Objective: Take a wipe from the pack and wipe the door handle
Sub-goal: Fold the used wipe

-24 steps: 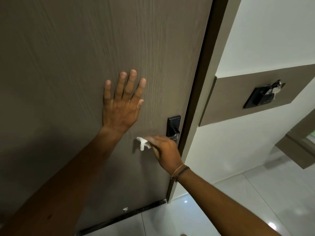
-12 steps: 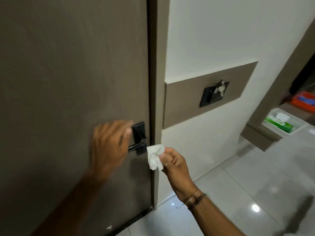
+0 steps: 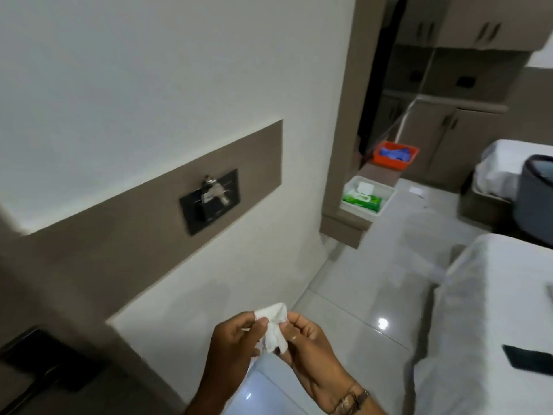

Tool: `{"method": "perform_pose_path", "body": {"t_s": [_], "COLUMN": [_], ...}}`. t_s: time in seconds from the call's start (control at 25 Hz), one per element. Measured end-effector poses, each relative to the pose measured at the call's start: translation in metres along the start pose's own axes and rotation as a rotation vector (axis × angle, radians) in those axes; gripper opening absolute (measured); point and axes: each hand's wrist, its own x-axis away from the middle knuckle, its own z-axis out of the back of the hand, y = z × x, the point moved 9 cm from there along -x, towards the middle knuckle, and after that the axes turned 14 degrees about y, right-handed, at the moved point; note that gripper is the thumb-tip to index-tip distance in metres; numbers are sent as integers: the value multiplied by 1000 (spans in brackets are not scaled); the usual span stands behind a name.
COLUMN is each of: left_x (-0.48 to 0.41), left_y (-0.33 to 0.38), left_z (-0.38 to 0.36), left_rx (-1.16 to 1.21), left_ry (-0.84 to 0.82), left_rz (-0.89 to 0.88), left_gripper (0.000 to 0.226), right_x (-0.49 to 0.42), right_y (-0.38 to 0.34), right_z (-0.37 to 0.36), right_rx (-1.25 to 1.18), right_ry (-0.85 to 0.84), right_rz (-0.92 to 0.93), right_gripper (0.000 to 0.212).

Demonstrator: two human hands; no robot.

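A crumpled white wipe is pinched between the left hand and the right hand, both closed on it at the fingertips, low in the view. It is held up in front of the body, probably so that it can be refolded or bunched. The door handle is not in view; only a dark plate is seen at the lower left, too blurred to name. Above it, a brown wall panel carries a black key holder. Glossy white floor tiles are spread beyond. Farther off, the green wipe pack is kept in a white tray on a low shelf, with an orange bin behind it.
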Motion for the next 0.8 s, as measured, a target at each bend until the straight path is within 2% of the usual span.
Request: {"method": "perform_pose_path", "body": {"t_s": [0.16, 0.24, 0.32, 0.4, 0.48, 0.6, 0.72, 0.8], "left_x": [-35, -55, -79, -105, -126, -167, -218, -258], "left_y": [8, 18, 33, 48, 62, 72, 80, 82], "left_z": [-128, -192, -246, -294, -334, -392, -439, -468], "left_rx": [-60, -128, -164, -220, -267, -281, -261, -268], "left_ry": [-101, -124, -118, -106, -129, -182, -150, -88], "left_rz": [34, 16, -3, -34, -64, -54, 6, 30], "left_gripper": [38, 31, 15, 9, 15, 21, 15, 21], "right_x": [-63, -96, -125, -152, -178, -226, -286, -333], "right_y": [-51, -79, -114, -151, -187, -237, -271, -287], "right_z": [85, 136, 180, 211, 230, 256, 285, 305], "right_rx": [-48, -6, 13, 75, 201, 390, 457, 461], "right_ry": [103, 234, 372, 433, 441, 441, 490, 551], "right_rz": [-99, -128, -137, -130, -53, 135, 187, 166], "right_gripper": [27, 31, 42, 54, 44, 5, 9, 11]}}
